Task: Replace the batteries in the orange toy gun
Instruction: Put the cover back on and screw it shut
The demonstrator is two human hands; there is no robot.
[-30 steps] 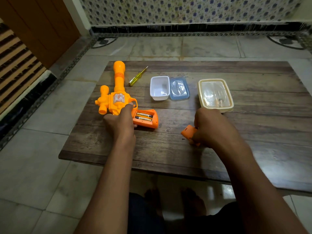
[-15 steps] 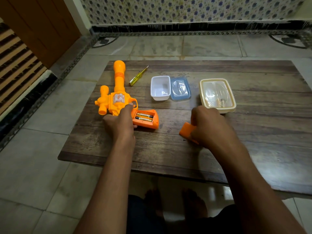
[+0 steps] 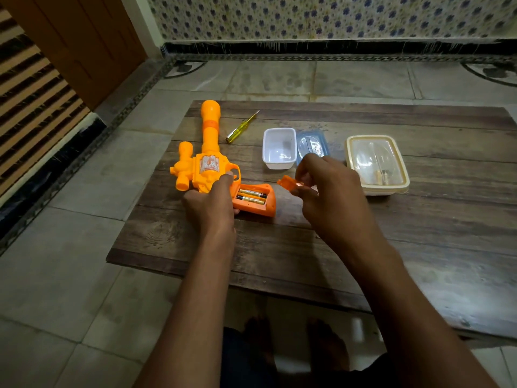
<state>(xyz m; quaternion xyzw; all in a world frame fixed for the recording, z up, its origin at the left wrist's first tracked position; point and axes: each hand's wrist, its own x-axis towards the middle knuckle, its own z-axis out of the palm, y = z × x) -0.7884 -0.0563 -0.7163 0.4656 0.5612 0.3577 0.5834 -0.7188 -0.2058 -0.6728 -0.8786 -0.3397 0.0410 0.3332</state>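
Observation:
The orange toy gun (image 3: 208,161) lies on the low wooden table (image 3: 419,225), barrel pointing away from me. Its grip compartment is open, with two batteries (image 3: 251,196) side by side inside. My left hand (image 3: 209,203) presses on the gun where body meets grip. My right hand (image 3: 330,189) is raised just right of the grip and pinches the orange battery cover (image 3: 286,182) between its fingertips.
A yellow screwdriver (image 3: 242,127) lies beyond the gun. A small white tub (image 3: 279,148) stands open with its blue lid (image 3: 312,142) beside it. A cream lidded box (image 3: 376,163) sits at the right. Tiled floor surrounds the table; my feet are under its near edge.
My right hand lifted the battery cover off the table and carried it up and left, towards the open grip. My left hand and the gun stayed put.

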